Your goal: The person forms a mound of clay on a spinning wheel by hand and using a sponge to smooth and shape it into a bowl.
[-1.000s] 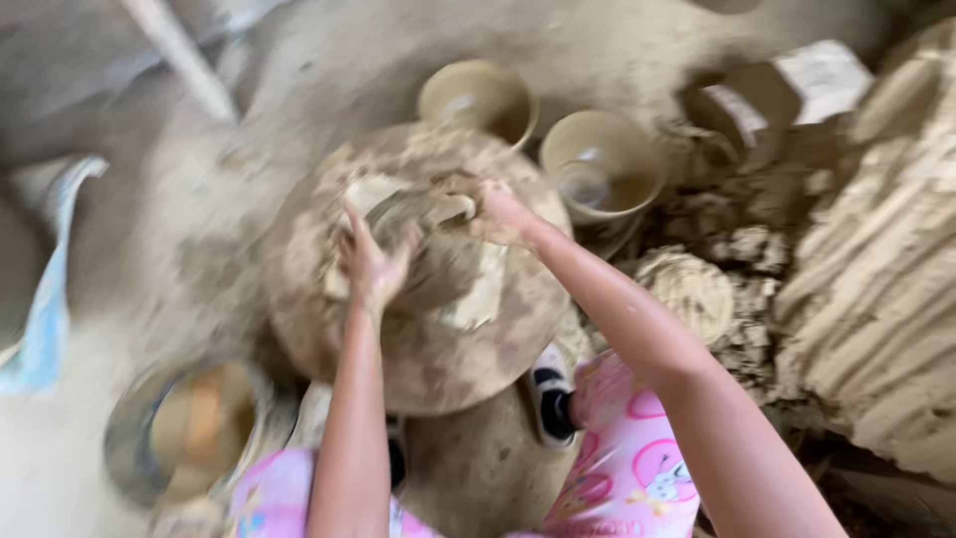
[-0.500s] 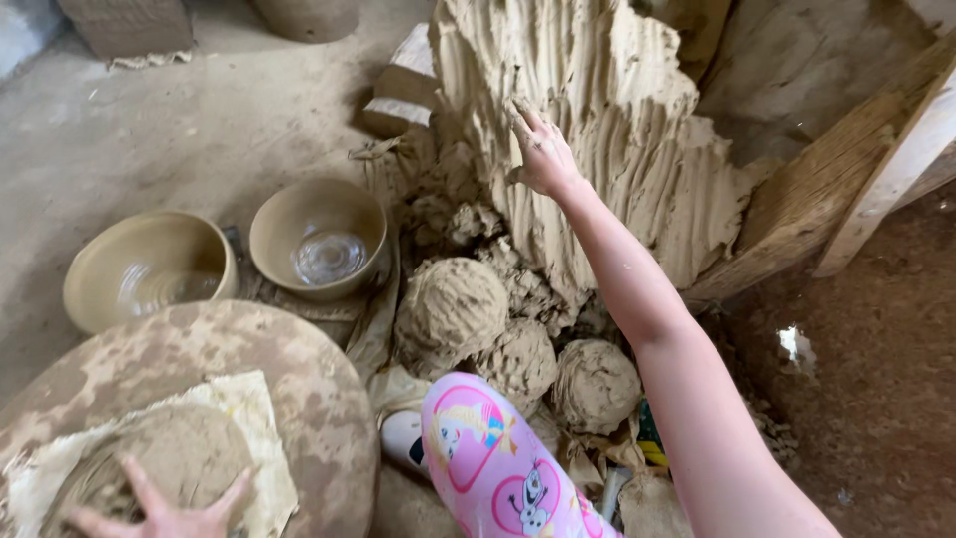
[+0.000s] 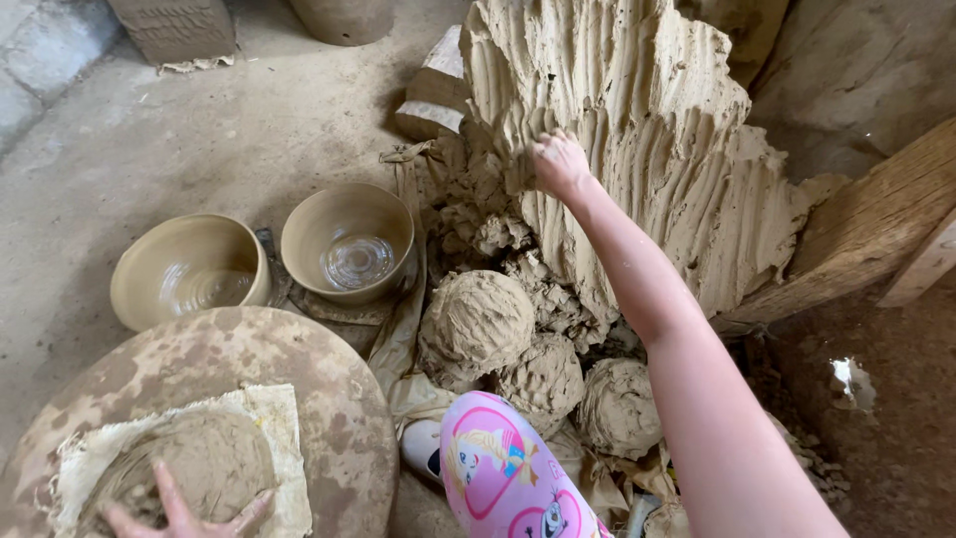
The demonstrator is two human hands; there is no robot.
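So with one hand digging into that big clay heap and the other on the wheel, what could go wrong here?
1. The right hand claws the ridged clay heap low down; overhanging clay might slump onto the clay balls.
2. The long reach could make the left hand smear the clay slab.
3. Falling lumps could land in the water bowl.

2 clay bowls holding water sit on the floor: the right bowl (image 3: 348, 242) serves as landmark, the left bowl (image 3: 189, 270) just beside it. Beyond it lies a grey brick (image 3: 172, 27); to its right rest 3 clay balls (image 3: 476, 323).
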